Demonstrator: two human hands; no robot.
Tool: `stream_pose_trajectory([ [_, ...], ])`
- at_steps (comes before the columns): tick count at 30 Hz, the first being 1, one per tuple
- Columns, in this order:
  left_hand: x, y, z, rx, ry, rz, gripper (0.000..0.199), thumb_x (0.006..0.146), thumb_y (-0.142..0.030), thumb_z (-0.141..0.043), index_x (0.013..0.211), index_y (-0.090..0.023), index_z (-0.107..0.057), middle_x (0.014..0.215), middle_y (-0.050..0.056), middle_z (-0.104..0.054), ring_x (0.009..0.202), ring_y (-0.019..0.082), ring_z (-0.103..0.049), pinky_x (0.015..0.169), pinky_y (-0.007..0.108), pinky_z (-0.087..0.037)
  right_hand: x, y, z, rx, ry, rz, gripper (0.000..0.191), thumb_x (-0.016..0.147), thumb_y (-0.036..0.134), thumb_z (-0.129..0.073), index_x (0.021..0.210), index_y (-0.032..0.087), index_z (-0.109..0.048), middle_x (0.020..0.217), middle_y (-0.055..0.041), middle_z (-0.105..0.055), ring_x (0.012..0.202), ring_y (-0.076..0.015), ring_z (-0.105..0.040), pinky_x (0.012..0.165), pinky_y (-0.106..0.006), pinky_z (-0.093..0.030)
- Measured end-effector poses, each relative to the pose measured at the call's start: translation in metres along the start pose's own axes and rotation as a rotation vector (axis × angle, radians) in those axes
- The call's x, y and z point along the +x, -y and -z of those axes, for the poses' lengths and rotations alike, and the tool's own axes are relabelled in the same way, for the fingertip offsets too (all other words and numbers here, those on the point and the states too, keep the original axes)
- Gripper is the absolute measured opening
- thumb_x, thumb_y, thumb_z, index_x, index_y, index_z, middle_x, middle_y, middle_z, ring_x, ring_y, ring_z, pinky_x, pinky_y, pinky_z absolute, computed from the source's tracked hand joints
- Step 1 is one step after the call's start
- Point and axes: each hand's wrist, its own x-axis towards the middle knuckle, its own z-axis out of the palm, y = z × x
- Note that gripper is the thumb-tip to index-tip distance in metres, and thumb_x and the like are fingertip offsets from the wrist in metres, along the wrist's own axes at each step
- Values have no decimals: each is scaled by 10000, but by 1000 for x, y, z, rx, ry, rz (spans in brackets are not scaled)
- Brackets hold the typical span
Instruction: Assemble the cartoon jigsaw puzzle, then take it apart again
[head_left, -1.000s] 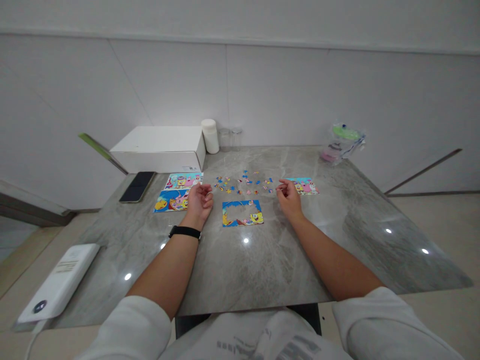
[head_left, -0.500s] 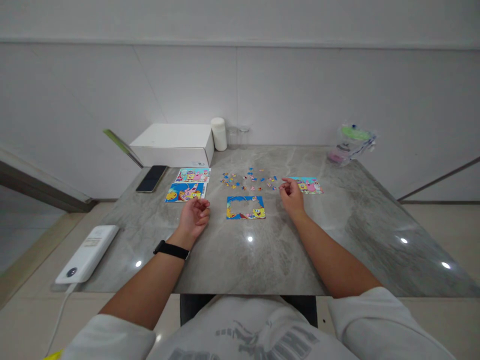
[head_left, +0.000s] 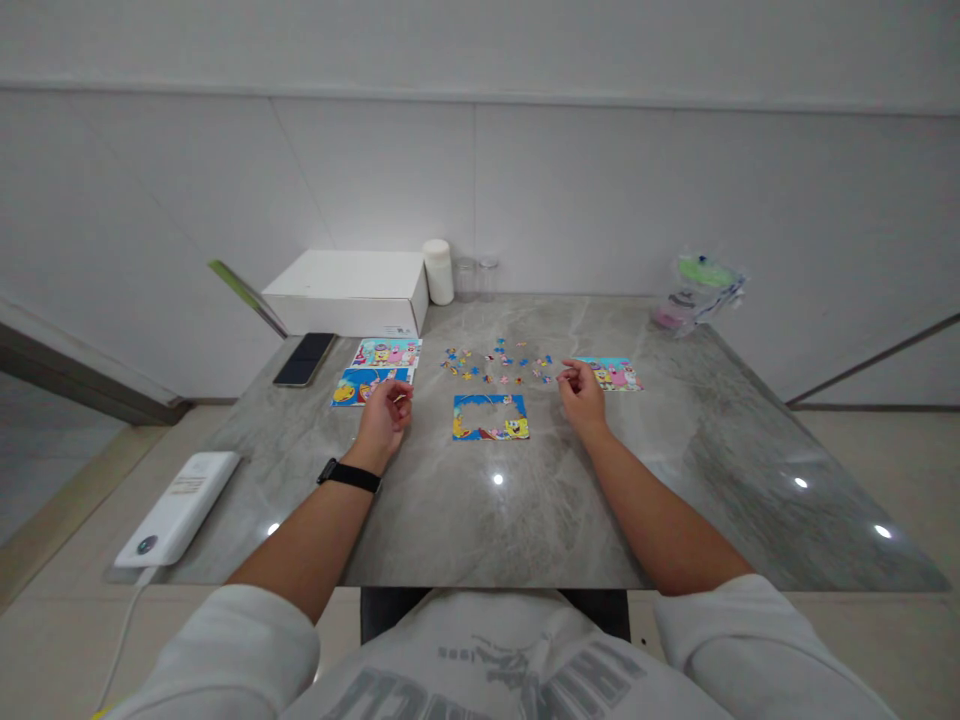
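Observation:
A puzzle frame (head_left: 491,434) with a blue and yellow cartoon border lies flat in front of me, its middle part grey. Just beyond it, several loose puzzle pieces (head_left: 501,362) are scattered. My left hand (head_left: 385,418), with a black band at the wrist, hovers at the near edge of a blue picture card (head_left: 358,384); its fingers are loosely curled with nothing visible in them. My right hand (head_left: 582,396) rests beside the pieces, index finger and thumb slightly apart. It partly covers another picture card (head_left: 619,374). No piece shows in its grasp.
A light-blue picture card (head_left: 388,352) lies behind the blue one, with a phone (head_left: 305,360) to the left. At the back stand a white box (head_left: 345,290), a white bottle (head_left: 438,272) and clear glasses (head_left: 487,280). A plastic bag (head_left: 694,295) sits back right; a white power bank (head_left: 178,508) front left.
My left hand has moved slightly forward and its fingers curl a bit more, over the blue card's near edge. My right hand stays nearly in place beside the pieces.

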Motion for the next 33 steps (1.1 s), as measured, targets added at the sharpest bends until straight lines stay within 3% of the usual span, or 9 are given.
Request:
stream_pose_trajectory([
  [4,10,-2,-8,164,17,-81,259,746,-401,-705,844,-161,-687,760,-10,-581,464,54,-424,334,165,-169,3,1,-1,0,20,-5,395,870,373,-586,1235,226,-623,963,-42,-692,799,-193,-633,784,-337,-532],
  [9,20,4,-17,619,89,-207,308,826,-411,-664,1051,-203,-697,861,-6,-626,553,90,-484,431,196,-330,7,7,-5,-3,137,21,350,886,380,-607,1193,225,-670,957,-50,-709,801,-198,-649,781,-344,-538],
  [14,44,6,-14,1134,154,-463,302,862,-289,-646,1146,-201,-702,985,39,-696,727,153,-595,695,290,-510,19,21,-12,-120,307,93,284,903,323,-605,1150,229,-707,954,-50,-729,763,-188,-642,727,-329,-524],
  [19,67,4,-20,1430,266,-648,292,910,-240,-618,1177,-217,-734,1068,79,-696,975,237,-650,938,379,-532,29,30,-12,-281,466,263,308,908,219,-584,1188,224,-712,1010,-62,-726,760,-176,-627,764,-333,-523],
  [23,82,0,-33,1609,331,-662,283,949,-269,-593,1180,-235,-754,1153,97,-681,1049,261,-661,951,375,-534,23,24,2,-366,434,389,326,920,149,-544,1195,225,-703,1049,-81,-714,838,-198,-640,826,-352,-530],
  [29,100,3,-48,1749,532,-637,292,950,-294,-597,1173,-238,-777,1159,105,-673,1018,255,-665,916,360,-536,9,1,28,-438,307,434,329,929,120,-501,1178,222,-689,1036,-95,-716,921,-235,-659,869,-379,-545],
  [33,103,11,-57,1780,633,-624,282,933,-308,-632,1160,-276,-798,1174,96,-665,1021,250,-661,884,341,-529,3,-11,33,-440,217,444,334,916,111,-488,1163,224,-682,1042,-104,-726,976,-256,-667,893,-402,-555],
])
